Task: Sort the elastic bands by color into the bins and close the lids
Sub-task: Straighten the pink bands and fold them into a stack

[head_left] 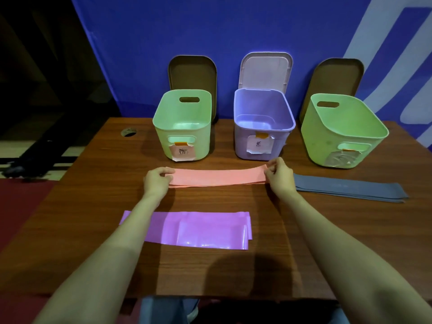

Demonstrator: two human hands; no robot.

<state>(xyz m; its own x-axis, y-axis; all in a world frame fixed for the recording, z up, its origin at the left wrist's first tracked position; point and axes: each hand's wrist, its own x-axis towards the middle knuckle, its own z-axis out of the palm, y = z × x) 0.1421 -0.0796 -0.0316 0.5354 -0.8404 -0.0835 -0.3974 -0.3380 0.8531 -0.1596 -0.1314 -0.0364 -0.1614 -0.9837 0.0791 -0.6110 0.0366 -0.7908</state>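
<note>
Now both hands hold the flat pink stretchy bands (217, 177). They make a long stack on the brown wooden table (93, 206), just in front of the open purple plastic bin (264, 127).

I think the step is to pick up the pink stack and drop it in its bin. Left of the purple bin stands a pale green plastic bin (184, 127) with a pink paper label (182, 152), so that is likely the home for pink. To do it well, grab all the layers at once so none slips out. Fold or bunch the long stack so it fits. Lift it over the rim without knocking the bin.

The left hand (155, 181) pinches the stack's left end, with its fingers (167, 171) curled over the top edge. The right hand (280, 177) pinches the right end, with its fingers (272, 163) bunched close on the corner. That end looks lifted a little, and the middle rests on the wood. So the stack runs straight between the hands, one end inside each pinch.

Nearer the person than the purple bin lies a shiny purple stack of bands (198, 230). Right of the purple bin and a bit nearer lies a grey-blue stack of bands (346, 187). A second pale green bin (343, 132) stands at the purple bin's right. All three bins are open, and the lilac lid (266, 71) stands up behind the purple bin.
</note>
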